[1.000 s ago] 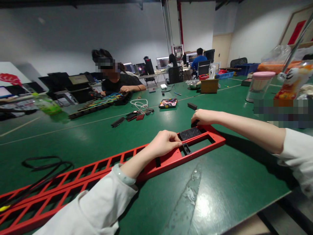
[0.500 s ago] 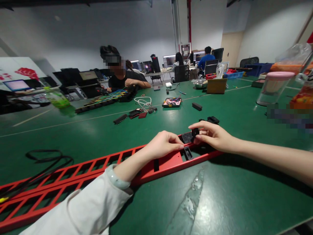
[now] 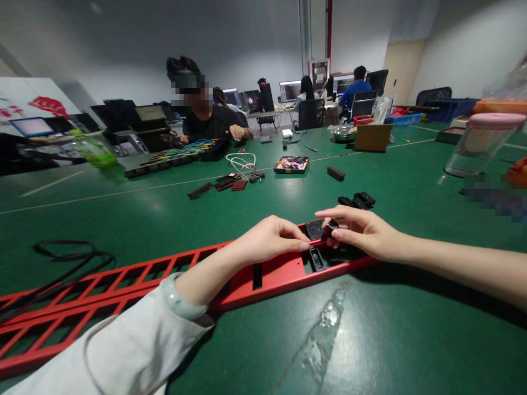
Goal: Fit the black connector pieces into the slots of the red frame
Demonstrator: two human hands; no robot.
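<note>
A long red slotted frame lies across the green table. Over its middle is my left hand, closed, thumb and fingertips pressed together at the frame's centre rail; whether anything small is between them is hidden. My right hand pinches a small black part above the frame's far rail. Just below my left fingertips, a black rectangular socket sits in a slot of the frame. Another black piece is in the far row, between my two hands.
Several black parts lie behind my right hand. Farther back are a black block, a tray of wires and a pink-lidded jar. Across the table a person sits by a wire bundle. A black cable lies left.
The black part in my right hand has tilted and sits slightly lower. My left hand stays at the rail. The view has shifted a little, and the person opposite has moved a hand.
</note>
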